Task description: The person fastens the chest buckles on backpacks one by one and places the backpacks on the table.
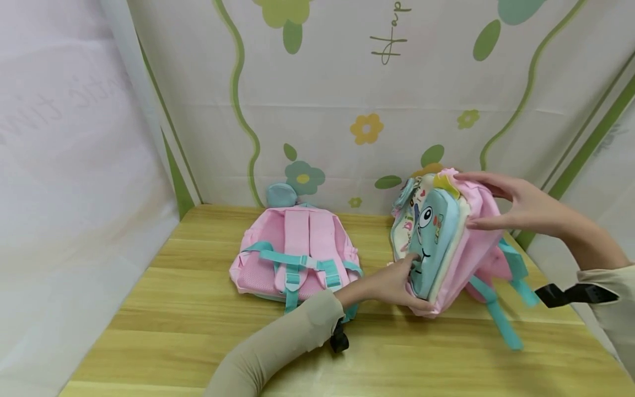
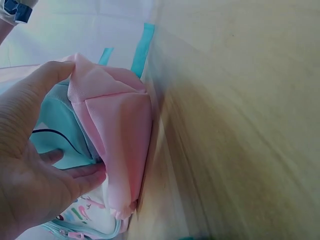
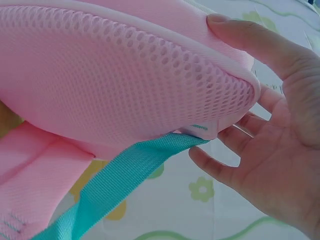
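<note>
Both hands held one backpack (image 1: 446,242) upright near the tabletop's (image 1: 198,331) right edge: left hand (image 1: 392,284) cupping its front, right hand (image 1: 521,207) steadying its top, fingers loosely spread. A second backpack (image 1: 295,256) already lay straps-up near the back edge; the held one was not yet laid down.

A staged recording booth: flowered backdrop (image 1: 367,110) (draped cloth) behind a wooden table (image 1: 188,320).

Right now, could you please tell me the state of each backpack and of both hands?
Held backpack: tilted above the table, straps dangling.
Second backpack: lying flat, strap side up, untouched.
Left hand: holding the held backpack's lower front.
Right hand: fingers straight, steadying its top.
</note>
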Available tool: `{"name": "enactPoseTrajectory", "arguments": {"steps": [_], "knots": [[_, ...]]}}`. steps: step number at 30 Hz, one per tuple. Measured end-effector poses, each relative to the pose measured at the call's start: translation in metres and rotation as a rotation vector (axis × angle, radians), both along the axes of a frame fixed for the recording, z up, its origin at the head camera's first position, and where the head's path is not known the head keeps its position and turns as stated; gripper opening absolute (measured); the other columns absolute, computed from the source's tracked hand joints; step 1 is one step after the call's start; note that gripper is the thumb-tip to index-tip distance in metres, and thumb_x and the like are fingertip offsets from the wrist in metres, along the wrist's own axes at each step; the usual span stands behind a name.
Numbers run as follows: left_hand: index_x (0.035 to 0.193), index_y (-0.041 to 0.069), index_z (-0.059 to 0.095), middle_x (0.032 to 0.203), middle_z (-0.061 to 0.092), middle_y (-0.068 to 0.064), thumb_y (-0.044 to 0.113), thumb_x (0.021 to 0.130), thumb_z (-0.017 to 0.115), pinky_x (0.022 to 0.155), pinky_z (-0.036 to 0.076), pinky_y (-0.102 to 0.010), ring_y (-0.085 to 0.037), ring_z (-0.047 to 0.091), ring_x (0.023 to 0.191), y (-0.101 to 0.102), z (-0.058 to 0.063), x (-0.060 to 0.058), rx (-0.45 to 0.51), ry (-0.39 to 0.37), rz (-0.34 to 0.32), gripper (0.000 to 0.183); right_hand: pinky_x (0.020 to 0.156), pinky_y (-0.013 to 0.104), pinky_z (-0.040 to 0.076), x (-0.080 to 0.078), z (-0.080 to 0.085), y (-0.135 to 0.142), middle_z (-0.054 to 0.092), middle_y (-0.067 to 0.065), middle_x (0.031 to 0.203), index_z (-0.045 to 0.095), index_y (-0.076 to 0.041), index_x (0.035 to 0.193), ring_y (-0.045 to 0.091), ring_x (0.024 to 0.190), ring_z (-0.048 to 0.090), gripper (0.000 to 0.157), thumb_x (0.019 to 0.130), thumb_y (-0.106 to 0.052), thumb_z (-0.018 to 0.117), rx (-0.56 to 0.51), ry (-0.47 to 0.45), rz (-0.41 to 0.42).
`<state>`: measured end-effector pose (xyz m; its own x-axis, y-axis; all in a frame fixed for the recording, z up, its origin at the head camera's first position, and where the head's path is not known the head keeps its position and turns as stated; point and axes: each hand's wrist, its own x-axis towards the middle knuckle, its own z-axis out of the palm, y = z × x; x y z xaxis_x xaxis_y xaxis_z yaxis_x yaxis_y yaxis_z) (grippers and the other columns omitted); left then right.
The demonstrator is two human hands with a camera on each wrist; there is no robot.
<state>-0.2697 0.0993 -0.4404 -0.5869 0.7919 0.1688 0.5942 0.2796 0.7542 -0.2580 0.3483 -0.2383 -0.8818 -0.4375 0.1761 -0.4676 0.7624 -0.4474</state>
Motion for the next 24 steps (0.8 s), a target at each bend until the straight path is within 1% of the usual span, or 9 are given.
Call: {"name": "enactPoseTrajectory", "arguments": {"steps": [3, 6, 8, 11, 14, 17, 20, 22, 24], "knots": [[0.155, 0.009, 0.020, 0.138, 0.049, -0.003, 0.038, 0.081, 0.086, 0.100, 0.046, -0.016, -0.002, 0.052, 0.119, -0.002, -0.002, 0.000, 0.029, -0.037, -0.009, 0.103, 0.085, 0.005, 0.042, -0.004, 0.001, -0.007, 0.051, -0.017, 0.143, 0.044, -0.032, 0.154, -0.006, 0.118, 0.053, 0.091, 0.077, -0.012, 0.089, -0.014, 0.004, 0.026], [0.155, 0.009, 0.018, 0.142, 0.047, -0.007, 0.034, 0.083, 0.085, 0.101, 0.046, -0.018, -0.004, 0.052, 0.121, -0.006, -0.001, -0.001, 0.033, -0.065, -0.025, 0.102, 0.086, 0.005, 0.043, -0.007, 0.001, -0.012, 0.052, -0.016, 0.142, 0.043, -0.031, 0.155, -0.005, 0.117, 0.054, 0.094, 0.075, -0.009, 0.089, -0.043, 0.006, 0.054], [0.155, 0.008, 0.018, 0.145, 0.045, -0.010, 0.030, 0.084, 0.085, 0.103, 0.045, -0.019, -0.006, 0.051, 0.124, -0.010, 0.001, -0.001, 0.029, -0.092, -0.035, 0.100, 0.088, 0.004, 0.042, -0.008, 0.000, -0.015, 0.053, -0.014, 0.141, 0.042, -0.029, 0.155, -0.005, 0.118, 0.054, 0.096, 0.075, -0.007, 0.089, -0.057, 0.012, 0.071], [0.158, 0.010, 0.013, 0.153, 0.038, -0.013, 0.025, 0.085, 0.084, 0.111, 0.042, -0.024, -0.010, 0.047, 0.132, -0.016, 0.008, -0.003, 0.048, -0.150, -0.044, 0.103, 0.092, 0.003, 0.040, -0.009, -0.001, -0.018, 0.053, -0.013, 0.143, 0.040, -0.029, 0.156, -0.004, 0.120, 0.053, 0.098, 0.074, -0.007, 0.089, -0.072, 0.022, 0.094], [0.160, 0.014, 0.005, 0.160, 0.030, -0.012, 0.027, 0.085, 0.083, 0.116, 0.037, -0.027, -0.013, 0.039, 0.142, -0.023, 0.016, -0.003, 0.049, -0.176, -0.011, 0.109, 0.093, 0.002, 0.038, -0.009, -0.002, -0.023, 0.052, -0.012, 0.144, 0.038, -0.030, 0.157, -0.004, 0.120, 0.053, 0.100, 0.074, -0.008, 0.089, -0.071, 0.034, 0.105], [0.163, 0.019, -0.003, 0.167, 0.021, -0.013, 0.031, 0.085, 0.083, 0.117, 0.037, -0.031, -0.021, 0.033, 0.150, -0.030, 0.029, -0.004, 0.054, -0.171, 0.028, 0.117, 0.093, 0.002, 0.039, -0.010, -0.003, -0.028, 0.051, -0.012, 0.145, 0.038, -0.030, 0.157, -0.002, 0.119, 0.053, 0.100, 0.074, -0.010, 0.090, -0.059, 0.050, 0.113], [0.163, 0.023, -0.007, 0.169, 0.016, -0.014, 0.035, 0.084, 0.084, 0.112, 0.043, -0.034, -0.030, 0.033, 0.152, -0.037, 0.047, -0.005, 0.071, -0.137, 0.071, 0.121, 0.093, 0.003, 0.038, -0.010, -0.003, -0.034, 0.049, -0.009, 0.148, 0.037, -0.031, 0.158, -0.003, 0.119, 0.052, 0.101, 0.075, -0.012, 0.090, -0.046, 0.054, 0.115], [0.163, 0.022, -0.006, 0.169, 0.016, -0.014, 0.035, 0.083, 0.084, 0.108, 0.047, -0.034, -0.032, 0.034, 0.151, -0.041, 0.061, -0.006, 0.108, -0.098, 0.092, 0.121, 0.093, 0.002, 0.038, -0.011, -0.004, -0.038, 0.047, -0.006, 0.151, 0.035, -0.032, 0.158, -0.005, 0.121, 0.050, 0.101, 0.075, -0.013, 0.090, -0.042, 0.048, 0.115], [0.163, 0.021, -0.001, 0.167, 0.022, -0.014, 0.034, 0.083, 0.084, 0.107, 0.048, -0.031, -0.030, 0.038, 0.148, -0.044, 0.075, -0.008, 0.154, -0.039, 0.118, 0.117, 0.094, 0.001, 0.036, -0.012, -0.005, -0.042, 0.044, -0.002, 0.155, 0.034, -0.032, 0.159, -0.008, 0.124, 0.047, 0.103, 0.075, -0.014, 0.090, -0.044, 0.036, 0.121]]}}
